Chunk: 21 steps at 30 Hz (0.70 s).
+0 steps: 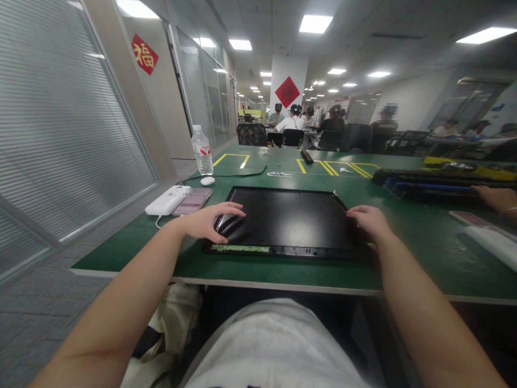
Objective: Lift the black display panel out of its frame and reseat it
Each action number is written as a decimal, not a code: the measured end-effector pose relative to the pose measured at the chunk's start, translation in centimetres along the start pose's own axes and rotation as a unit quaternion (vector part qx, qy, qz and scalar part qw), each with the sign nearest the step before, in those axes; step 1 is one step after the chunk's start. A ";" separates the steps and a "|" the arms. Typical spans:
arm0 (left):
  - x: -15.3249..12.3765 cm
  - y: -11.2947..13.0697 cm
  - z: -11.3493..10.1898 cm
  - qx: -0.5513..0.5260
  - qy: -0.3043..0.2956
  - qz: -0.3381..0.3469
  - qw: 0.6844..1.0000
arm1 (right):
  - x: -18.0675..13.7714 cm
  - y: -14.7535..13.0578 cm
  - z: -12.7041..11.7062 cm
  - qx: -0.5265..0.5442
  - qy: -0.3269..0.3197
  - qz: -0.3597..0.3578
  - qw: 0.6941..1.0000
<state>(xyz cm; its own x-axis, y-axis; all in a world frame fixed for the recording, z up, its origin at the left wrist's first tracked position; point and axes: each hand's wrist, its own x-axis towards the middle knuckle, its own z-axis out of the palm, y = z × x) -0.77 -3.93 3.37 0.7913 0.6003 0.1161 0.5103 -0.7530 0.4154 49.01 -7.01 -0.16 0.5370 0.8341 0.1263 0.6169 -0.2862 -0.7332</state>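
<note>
A flat black display panel (291, 218) lies on the green table in front of me, inside a thin black frame. Along its near edge runs a green circuit strip (240, 248), toward the left end. My left hand (205, 220) rests at the panel's left edge, thumb and fingers spread apart over the glossy surface. At the opposite side, my right hand (369, 220) has its fingertips pinched together on the right edge of the panel. The underside of the panel is hidden.
Left of the panel are a white power bank (165, 200), a phone (194, 200), a white earbud case (207, 181) and a water bottle (202, 151). A black cable (238, 174) lies behind. At right, another person's hand (498, 198) touches dark strip-like parts (428, 180).
</note>
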 end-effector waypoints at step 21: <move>1.4 -3.4 1.4 0.112 0.101 -0.210 0.966 | 0.2 0.1 -0.3 -0.098 0.016 -0.024 0.995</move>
<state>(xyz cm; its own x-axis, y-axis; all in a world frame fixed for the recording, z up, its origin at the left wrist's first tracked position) -0.94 -0.94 0.89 0.4279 0.8890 0.1630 0.8503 -0.4571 0.2609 49.37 -6.99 0.04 0.5197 0.8349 0.1813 0.7411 -0.3350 -0.5819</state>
